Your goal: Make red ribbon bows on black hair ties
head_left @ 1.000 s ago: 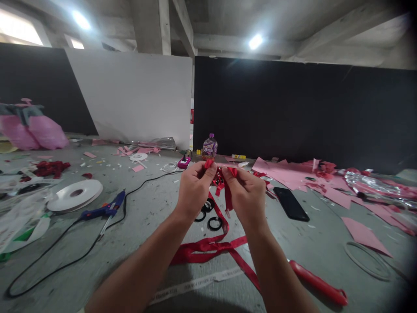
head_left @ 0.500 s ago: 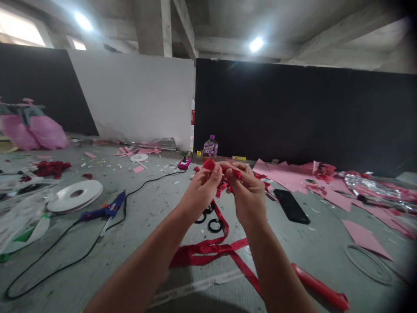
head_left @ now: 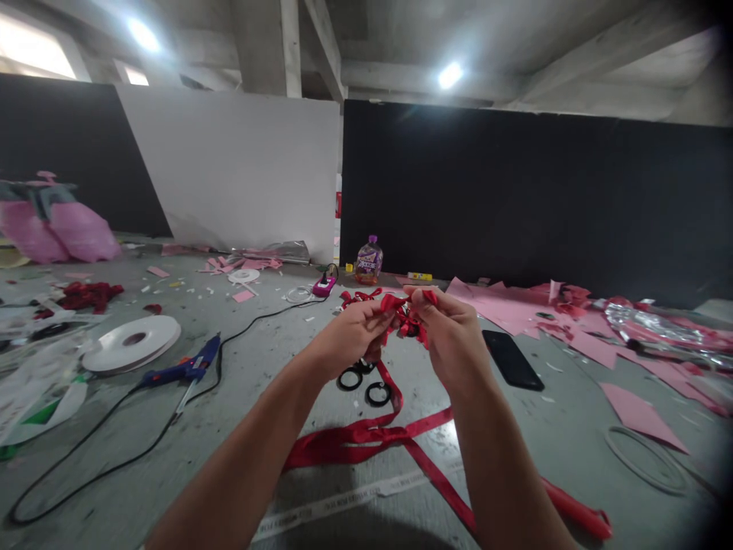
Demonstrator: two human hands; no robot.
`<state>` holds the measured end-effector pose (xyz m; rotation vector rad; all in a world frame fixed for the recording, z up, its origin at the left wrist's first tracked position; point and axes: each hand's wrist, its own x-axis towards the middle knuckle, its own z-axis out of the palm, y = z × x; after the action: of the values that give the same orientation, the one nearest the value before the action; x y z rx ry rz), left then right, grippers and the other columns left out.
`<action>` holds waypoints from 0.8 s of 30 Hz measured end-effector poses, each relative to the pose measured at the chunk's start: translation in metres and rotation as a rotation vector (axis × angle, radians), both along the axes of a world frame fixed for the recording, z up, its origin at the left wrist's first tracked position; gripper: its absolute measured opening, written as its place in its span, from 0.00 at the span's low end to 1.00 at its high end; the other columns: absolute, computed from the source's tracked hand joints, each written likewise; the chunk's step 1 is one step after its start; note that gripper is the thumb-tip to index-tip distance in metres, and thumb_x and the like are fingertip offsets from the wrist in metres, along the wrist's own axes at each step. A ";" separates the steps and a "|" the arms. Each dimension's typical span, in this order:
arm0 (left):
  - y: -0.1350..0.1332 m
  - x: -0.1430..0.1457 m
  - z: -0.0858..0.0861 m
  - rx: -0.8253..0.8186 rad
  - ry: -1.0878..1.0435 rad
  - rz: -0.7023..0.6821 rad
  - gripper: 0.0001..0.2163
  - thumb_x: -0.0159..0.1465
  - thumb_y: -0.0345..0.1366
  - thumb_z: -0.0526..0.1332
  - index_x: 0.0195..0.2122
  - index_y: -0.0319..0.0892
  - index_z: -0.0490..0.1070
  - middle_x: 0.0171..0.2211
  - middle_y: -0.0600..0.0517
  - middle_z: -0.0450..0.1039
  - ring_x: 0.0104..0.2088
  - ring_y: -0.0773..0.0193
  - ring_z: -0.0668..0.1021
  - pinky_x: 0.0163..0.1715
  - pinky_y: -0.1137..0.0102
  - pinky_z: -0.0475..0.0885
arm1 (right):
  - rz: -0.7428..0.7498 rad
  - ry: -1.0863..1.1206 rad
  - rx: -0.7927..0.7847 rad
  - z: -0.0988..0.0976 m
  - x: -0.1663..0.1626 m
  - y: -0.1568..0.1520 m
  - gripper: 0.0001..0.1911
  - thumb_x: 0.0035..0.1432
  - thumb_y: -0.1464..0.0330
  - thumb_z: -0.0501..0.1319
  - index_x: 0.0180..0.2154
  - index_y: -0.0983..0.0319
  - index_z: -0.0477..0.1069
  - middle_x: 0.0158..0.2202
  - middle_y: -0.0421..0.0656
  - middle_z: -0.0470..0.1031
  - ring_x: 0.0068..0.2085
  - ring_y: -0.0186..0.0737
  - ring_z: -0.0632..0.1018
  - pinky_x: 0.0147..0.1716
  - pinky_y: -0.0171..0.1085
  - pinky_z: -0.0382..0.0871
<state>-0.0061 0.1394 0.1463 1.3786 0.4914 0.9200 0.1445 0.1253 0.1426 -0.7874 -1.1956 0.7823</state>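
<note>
My left hand [head_left: 356, 330] pinches a piece of red ribbon [head_left: 392, 302] between thumb and fingers. Close beside it, my right hand [head_left: 450, 321] grips another part of red ribbon, and a short loop shows above its thumb. Whether both hands hold the same length I cannot tell. Behind and below the fingers lies a pile of red ribbon bows [head_left: 410, 328], partly hidden by the hands. Black rings [head_left: 379, 393] rest on the table under my wrists. A long red ribbon [head_left: 355, 443] lies across the table between my forearms.
To the left are a blue glue gun [head_left: 186, 367] with its cord and a white ribbon roll [head_left: 134, 344]. A phone [head_left: 511, 359], pink paper [head_left: 641, 416] and a red handle [head_left: 578, 508] lie right. A bottle [head_left: 369, 261] stands at the back.
My hands have moved slightly apart and lower, the right one to the right. The red ribbon at the left fingertips has shifted toward the gap between the hands.
</note>
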 end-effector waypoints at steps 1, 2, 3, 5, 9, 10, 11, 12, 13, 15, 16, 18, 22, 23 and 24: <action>-0.001 -0.001 0.001 -0.050 -0.001 -0.047 0.12 0.63 0.43 0.61 0.28 0.42 0.63 0.17 0.61 0.52 0.16 0.74 0.54 0.15 0.78 0.53 | 0.022 0.001 -0.028 0.001 0.002 -0.001 0.09 0.56 0.60 0.68 0.36 0.58 0.81 0.36 0.43 0.78 0.36 0.37 0.76 0.38 0.39 0.70; -0.001 -0.002 0.003 -0.091 -0.001 -0.073 0.12 0.64 0.41 0.60 0.27 0.42 0.62 0.16 0.62 0.51 0.15 0.74 0.52 0.14 0.78 0.51 | 0.052 -0.008 -0.054 0.003 0.004 -0.002 0.11 0.57 0.59 0.67 0.38 0.58 0.80 0.35 0.42 0.78 0.34 0.36 0.75 0.36 0.38 0.69; -0.002 -0.003 0.003 -0.121 0.004 -0.082 0.11 0.64 0.40 0.59 0.27 0.42 0.62 0.15 0.62 0.51 0.15 0.74 0.51 0.13 0.78 0.50 | 0.079 -0.030 -0.072 0.004 0.005 -0.004 0.13 0.58 0.58 0.66 0.41 0.58 0.80 0.34 0.42 0.77 0.32 0.35 0.75 0.34 0.37 0.69; -0.002 -0.003 0.003 -0.150 0.037 -0.073 0.11 0.65 0.39 0.58 0.27 0.42 0.63 0.15 0.62 0.51 0.14 0.74 0.50 0.13 0.78 0.48 | 0.083 -0.141 -0.076 0.008 0.007 -0.009 0.17 0.59 0.56 0.65 0.47 0.57 0.77 0.34 0.41 0.75 0.31 0.34 0.74 0.31 0.36 0.67; -0.002 -0.001 -0.001 -0.085 0.153 -0.070 0.09 0.65 0.37 0.56 0.27 0.42 0.65 0.15 0.61 0.50 0.15 0.73 0.51 0.13 0.77 0.48 | -0.016 -0.493 0.002 0.014 0.007 -0.015 0.13 0.59 0.58 0.65 0.35 0.61 0.78 0.27 0.39 0.71 0.28 0.33 0.70 0.26 0.34 0.60; -0.002 0.000 -0.002 -0.054 0.190 -0.065 0.09 0.65 0.37 0.56 0.28 0.42 0.65 0.15 0.62 0.50 0.15 0.73 0.50 0.13 0.76 0.48 | -0.038 -0.512 0.004 0.014 0.007 -0.015 0.15 0.60 0.58 0.64 0.29 0.62 0.77 0.23 0.38 0.68 0.26 0.32 0.68 0.24 0.34 0.58; -0.002 0.001 -0.003 -0.019 0.226 -0.051 0.09 0.65 0.37 0.55 0.28 0.42 0.66 0.14 0.62 0.50 0.15 0.73 0.50 0.13 0.76 0.48 | -0.050 -0.491 -0.009 0.013 0.007 -0.014 0.17 0.60 0.58 0.63 0.26 0.63 0.75 0.21 0.37 0.65 0.24 0.31 0.65 0.23 0.34 0.55; -0.003 0.003 -0.003 0.021 0.255 -0.027 0.09 0.65 0.38 0.55 0.29 0.42 0.66 0.15 0.62 0.50 0.14 0.73 0.51 0.13 0.76 0.48 | -0.054 -0.435 -0.033 0.012 0.007 -0.013 0.18 0.60 0.58 0.63 0.24 0.63 0.74 0.19 0.36 0.62 0.23 0.30 0.62 0.21 0.34 0.52; -0.004 0.004 -0.004 0.070 0.274 0.006 0.09 0.66 0.40 0.55 0.30 0.42 0.67 0.15 0.61 0.51 0.14 0.72 0.52 0.13 0.75 0.50 | -0.052 -0.353 -0.057 0.010 0.007 -0.011 0.17 0.60 0.57 0.64 0.25 0.63 0.74 0.18 0.35 0.61 0.21 0.30 0.60 0.20 0.35 0.50; -0.006 0.008 -0.004 0.191 0.278 0.094 0.13 0.67 0.45 0.55 0.32 0.41 0.68 0.16 0.60 0.55 0.15 0.71 0.57 0.16 0.75 0.54 | -0.017 -0.179 -0.089 0.007 0.007 -0.007 0.15 0.58 0.58 0.66 0.27 0.62 0.75 0.18 0.34 0.59 0.20 0.29 0.57 0.19 0.35 0.47; -0.007 0.011 -0.004 0.252 0.266 0.137 0.15 0.67 0.47 0.55 0.33 0.41 0.69 0.17 0.59 0.58 0.17 0.71 0.60 0.18 0.74 0.57 | -0.001 -0.104 -0.097 0.005 0.008 -0.005 0.14 0.57 0.58 0.66 0.27 0.62 0.75 0.17 0.34 0.58 0.20 0.29 0.56 0.19 0.35 0.46; -0.008 0.015 -0.004 0.363 0.238 0.220 0.17 0.68 0.49 0.53 0.37 0.40 0.71 0.21 0.55 0.65 0.21 0.68 0.66 0.23 0.73 0.62 | 0.028 -0.001 -0.111 0.003 0.011 -0.001 0.13 0.56 0.59 0.67 0.28 0.63 0.76 0.17 0.33 0.56 0.19 0.28 0.55 0.19 0.35 0.44; -0.016 0.022 -0.005 0.444 0.237 0.318 0.16 0.69 0.45 0.53 0.41 0.40 0.74 0.27 0.52 0.70 0.29 0.65 0.70 0.32 0.71 0.66 | 0.063 0.028 -0.124 0.003 0.017 0.001 0.12 0.53 0.60 0.68 0.26 0.63 0.75 0.16 0.33 0.56 0.19 0.28 0.55 0.19 0.35 0.44; -0.020 0.023 -0.007 0.413 0.227 0.336 0.15 0.68 0.45 0.54 0.40 0.40 0.74 0.25 0.53 0.69 0.28 0.65 0.70 0.32 0.71 0.66 | 0.075 0.020 -0.124 0.004 0.017 0.000 0.12 0.52 0.61 0.68 0.25 0.63 0.75 0.16 0.33 0.57 0.19 0.28 0.56 0.19 0.35 0.44; -0.025 0.023 -0.009 0.353 0.200 0.358 0.14 0.68 0.45 0.55 0.40 0.41 0.75 0.23 0.54 0.66 0.27 0.65 0.69 0.30 0.71 0.66 | 0.094 0.009 -0.124 0.004 0.016 -0.001 0.12 0.52 0.61 0.69 0.25 0.63 0.75 0.16 0.34 0.59 0.19 0.28 0.56 0.19 0.35 0.45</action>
<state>0.0174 0.1142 0.1370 1.7476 0.7723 1.2061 0.1607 0.1244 0.1471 -0.8326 -1.1912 0.9431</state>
